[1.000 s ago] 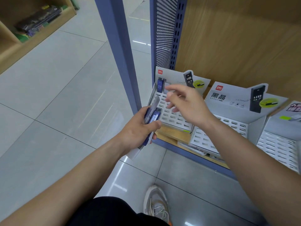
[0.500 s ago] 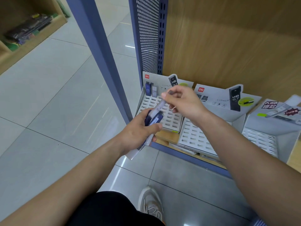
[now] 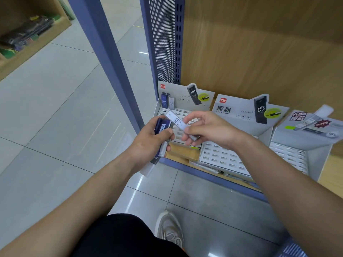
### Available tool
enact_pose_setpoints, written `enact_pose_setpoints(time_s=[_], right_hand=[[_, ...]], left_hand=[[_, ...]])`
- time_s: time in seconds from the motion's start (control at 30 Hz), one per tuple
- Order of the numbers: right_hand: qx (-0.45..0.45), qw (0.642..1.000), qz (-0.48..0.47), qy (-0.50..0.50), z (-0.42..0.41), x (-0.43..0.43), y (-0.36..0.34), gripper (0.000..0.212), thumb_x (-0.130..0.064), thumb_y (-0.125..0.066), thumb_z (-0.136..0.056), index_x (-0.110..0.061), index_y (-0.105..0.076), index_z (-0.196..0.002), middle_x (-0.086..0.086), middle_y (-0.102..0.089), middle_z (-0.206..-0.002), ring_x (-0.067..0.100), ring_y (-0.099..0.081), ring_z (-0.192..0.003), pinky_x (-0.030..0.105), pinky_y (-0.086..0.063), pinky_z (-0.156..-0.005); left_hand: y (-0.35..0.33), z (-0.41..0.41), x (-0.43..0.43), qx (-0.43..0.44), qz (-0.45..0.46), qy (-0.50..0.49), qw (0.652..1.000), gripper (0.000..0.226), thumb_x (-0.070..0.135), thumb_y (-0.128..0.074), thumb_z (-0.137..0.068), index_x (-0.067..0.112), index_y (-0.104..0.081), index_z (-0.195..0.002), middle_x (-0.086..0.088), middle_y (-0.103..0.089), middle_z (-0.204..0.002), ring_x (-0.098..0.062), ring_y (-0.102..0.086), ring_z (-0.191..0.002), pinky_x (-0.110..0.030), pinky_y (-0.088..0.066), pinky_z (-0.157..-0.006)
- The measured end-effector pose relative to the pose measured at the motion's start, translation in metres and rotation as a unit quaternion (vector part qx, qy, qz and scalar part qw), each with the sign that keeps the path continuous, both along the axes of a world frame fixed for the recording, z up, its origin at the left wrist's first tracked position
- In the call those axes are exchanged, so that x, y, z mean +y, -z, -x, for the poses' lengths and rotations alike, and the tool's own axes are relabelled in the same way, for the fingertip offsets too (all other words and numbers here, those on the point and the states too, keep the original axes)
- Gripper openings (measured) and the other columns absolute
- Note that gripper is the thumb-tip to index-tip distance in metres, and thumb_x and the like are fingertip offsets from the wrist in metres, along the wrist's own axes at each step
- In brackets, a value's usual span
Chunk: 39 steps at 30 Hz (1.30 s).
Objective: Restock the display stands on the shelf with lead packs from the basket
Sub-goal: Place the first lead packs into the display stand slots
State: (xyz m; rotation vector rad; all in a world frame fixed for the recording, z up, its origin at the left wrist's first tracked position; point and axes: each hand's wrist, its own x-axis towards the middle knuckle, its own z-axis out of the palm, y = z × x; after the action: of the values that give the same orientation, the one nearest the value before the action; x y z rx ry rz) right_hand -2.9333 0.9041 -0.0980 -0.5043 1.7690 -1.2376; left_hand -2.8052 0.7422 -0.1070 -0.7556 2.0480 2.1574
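Observation:
My left hand (image 3: 149,140) grips a bundle of blue and grey lead packs (image 3: 161,127) in front of the low shelf. My right hand (image 3: 207,129) pinches one pale grey lead pack (image 3: 176,120) marked HB 0.7, tilted, just above the leftmost display stand (image 3: 185,101). Two packs (image 3: 167,102), one blue and one grey, stand upright in that stand's back row at the left. A second slotted stand (image 3: 222,156) sits to its right, and a third stand (image 3: 297,154) is further right. The basket is not in view.
A wooden back panel (image 3: 259,49) rises behind the stands. A blue shelf upright (image 3: 104,43) and a perforated blue panel (image 3: 161,38) stand at the left. My shoe (image 3: 170,230) is on the tiled floor below. Another wooden shelf (image 3: 27,34) with goods is at far left.
My right hand reached to the bundle, pinched a grey pack and drew it out to the right. The view shifted as my head moved.

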Motion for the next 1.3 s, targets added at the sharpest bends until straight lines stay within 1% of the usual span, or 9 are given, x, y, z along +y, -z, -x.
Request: enact_pose_setpoints(time_s=[0.1,0.23,0.33,0.4,0.5,0.6,0.83,1.17,1.3], right_hand=[[0.009,0.999,-0.012,-0.052,-0.005,-0.004,-0.002,0.030,-0.001,-0.056,-0.096,-0.023,-0.060,-0.116,0.013,-0.075,-0.092,0.025,-0.072,-0.076,0.031,-0.058,-0.067],[0.002,0.999,-0.036,-0.002,-0.005,-0.009,0.008,0.023,-0.001,-0.050,-0.097,-0.004,-0.050,-0.120,0.020,-0.072,-0.098,0.036,-0.074,-0.078,0.038,-0.063,-0.065],[0.013,0.997,-0.047,0.064,0.001,-0.015,0.020,0.012,-0.014,-0.050,-0.101,-0.003,-0.051,-0.105,0.023,-0.069,-0.088,0.039,-0.074,-0.075,0.045,-0.061,-0.069],[0.045,0.994,-0.033,0.095,0.007,-0.022,0.028,0.020,-0.024,-0.054,-0.102,-0.009,-0.053,-0.089,0.016,-0.068,-0.081,0.027,-0.073,-0.069,0.041,-0.061,-0.063],[0.192,0.973,-0.037,0.124,0.023,-0.038,0.043,0.027,-0.027,-0.061,-0.099,-0.009,-0.058,-0.079,0.000,-0.057,-0.068,0.009,-0.061,-0.061,0.038,-0.059,-0.062],[0.244,0.953,-0.030,0.177,0.040,-0.057,0.053,0.012,-0.020,-0.063,-0.095,-0.013,-0.067,-0.086,0.000,-0.065,-0.068,0.013,-0.066,-0.063,0.048,-0.060,-0.074],[0.366,0.918,-0.070,0.137,0.059,-0.087,0.067,0.012,-0.023,-0.058,-0.094,-0.016,-0.061,-0.085,0.002,-0.072,-0.070,0.019,-0.071,-0.073,0.041,-0.059,-0.070],[0.381,0.915,-0.073,0.109,0.059,-0.089,0.084,0.011,-0.018,-0.055,-0.099,-0.013,-0.061,-0.091,0.003,-0.073,-0.081,0.011,-0.071,-0.074,0.041,-0.061,-0.077],[0.403,0.907,-0.086,0.092,0.062,-0.087,0.083,0.008,-0.018,-0.055,-0.100,-0.016,-0.060,-0.095,0.006,-0.073,-0.088,0.015,-0.071,-0.080,0.040,-0.061,-0.079]], left_hand=[[-0.002,-0.001,0.000,-0.010,0.016,-0.004,1.000,0.033,0.020,-0.058,-0.102,0.029,-0.051,-0.134,-0.005,-0.070,-0.092,-0.021,-0.062,-0.067,-0.037,-0.056,-0.067],[0.001,-0.006,-0.006,-0.027,0.026,-0.012,0.999,0.034,0.018,-0.058,-0.102,0.026,-0.051,-0.134,-0.005,-0.069,-0.092,-0.020,-0.061,-0.066,-0.030,-0.054,-0.058],[0.006,-0.011,-0.013,-0.041,0.034,-0.017,0.998,0.033,0.016,-0.059,-0.102,0.025,-0.052,-0.133,-0.004,-0.070,-0.093,-0.019,-0.061,-0.064,-0.027,-0.052,-0.054],[0.008,-0.015,-0.017,-0.046,0.043,-0.013,0.998,0.033,0.017,-0.060,-0.101,0.027,-0.053,-0.132,-0.004,-0.070,-0.096,-0.017,-0.062,-0.065,-0.026,-0.051,-0.055],[0.011,-0.018,-0.022,-0.051,0.045,-0.006,0.998,0.030,0.018,-0.060,-0.101,0.030,-0.054,-0.128,-0.003,-0.069,-0.094,-0.016,-0.062,-0.064,-0.027,-0.051,-0.057],[0.012,-0.017,-0.026,-0.053,0.041,-0.007,0.998,0.029,0.018,-0.060,-0.101,0.030,-0.054,-0.126,-0.001,-0.069,-0.091,-0.014,-0.061,-0.062,-0.027,-0.052,-0.057],[0.017,-0.018,-0.032,-0.067,0.060,-0.006,0.996,0.032,0.020,-0.060,-0.101,0.032,-0.051,-0.129,0.000,-0.069,-0.097,-0.008,-0.063,-0.059,-0.022,-0.054,-0.057],[0.017,-0.018,-0.032,-0.073,0.060,-0.008,0.996,0.034,0.019,-0.060,-0.101,0.031,-0.050,-0.131,0.001,-0.068,-0.095,-0.005,-0.062,-0.056,-0.021,-0.054,-0.055],[0.017,-0.019,-0.032,-0.069,0.053,-0.009,0.996,0.031,0.019,-0.060,-0.101,0.031,-0.051,-0.129,0.002,-0.068,-0.091,-0.008,-0.062,-0.059,-0.022,-0.053,-0.056]])
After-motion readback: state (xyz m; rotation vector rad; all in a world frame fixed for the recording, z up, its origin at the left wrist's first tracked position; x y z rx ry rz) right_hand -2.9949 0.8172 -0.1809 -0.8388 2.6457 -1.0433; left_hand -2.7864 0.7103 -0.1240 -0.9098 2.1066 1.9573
